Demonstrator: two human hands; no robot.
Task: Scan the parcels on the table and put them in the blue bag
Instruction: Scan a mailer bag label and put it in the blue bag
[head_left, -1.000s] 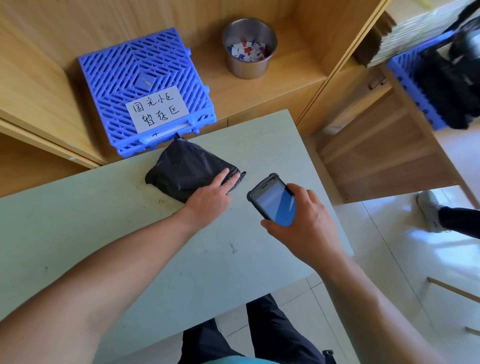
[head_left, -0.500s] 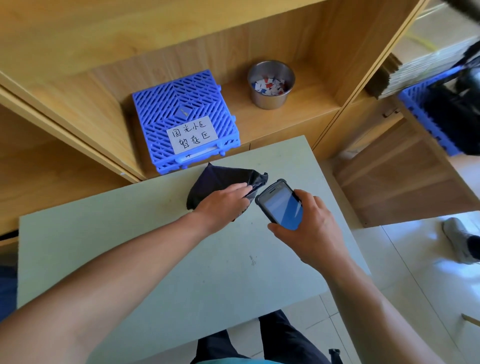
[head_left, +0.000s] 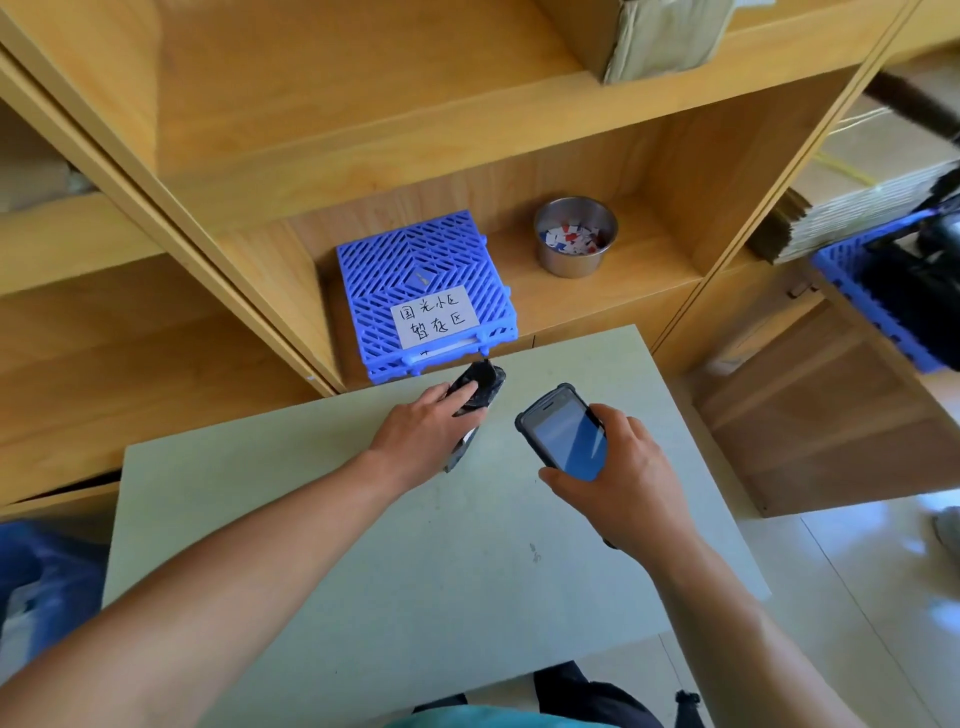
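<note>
A small black plastic-wrapped parcel (head_left: 480, 387) stands tipped up on its edge at the far side of the pale green table (head_left: 415, 561). My left hand (head_left: 423, 434) grips it from the near side, fingers over its top. To its right my right hand (head_left: 618, 480) holds a black handheld scanner (head_left: 563, 434) with a lit blue screen, a short gap from the parcel. A blue bag (head_left: 36, 577) shows partly at the lower left, below the table's left edge.
Behind the table a wooden shelf unit (head_left: 467, 130) holds a blue slatted crate panel (head_left: 423, 288) with a handwritten label and a steel cup (head_left: 574, 236) of coloured slips. A blue crate (head_left: 878, 291) with dark items sits at the right. Tiled floor lies right of the table.
My left hand has turned the parcel from lying flat to standing on its edge. The scanner hand stays beside it. My head has tilted up, showing more shelf.
</note>
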